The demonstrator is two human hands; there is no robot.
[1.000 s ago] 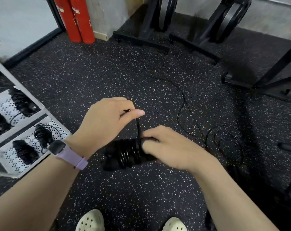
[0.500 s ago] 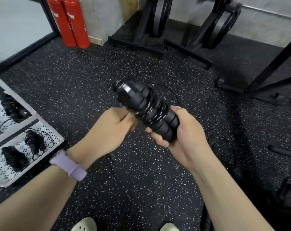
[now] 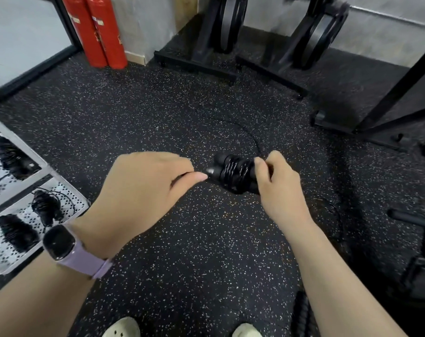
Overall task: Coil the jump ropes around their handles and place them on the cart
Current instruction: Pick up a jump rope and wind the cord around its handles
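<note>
My right hand (image 3: 277,181) grips a pair of black jump rope handles (image 3: 233,172) with several turns of thin black rope wound round them. My left hand (image 3: 145,183) is just left of the handles' silver-tipped end, fingers curled and thumb forward; it seems to pinch the rope, which is hidden there. A loose length of rope (image 3: 245,132) trails from the bundle across the speckled floor. The white perforated cart (image 3: 67,190) stands at the left edge, with coiled jump ropes (image 3: 46,206) on its shelves.
Two red fire extinguishers (image 3: 99,32) stand at the back left. Black weight-plate racks (image 3: 221,40) and a rack frame (image 3: 376,110) line the back and right. More loose rope (image 3: 328,207) lies on the floor to the right. My pale shoes (image 3: 123,328) show at the bottom.
The handle bundle, raised and tilted half a second ago, has come down lower and lies more level. My left hand has swung from under the bundle to its left end.
</note>
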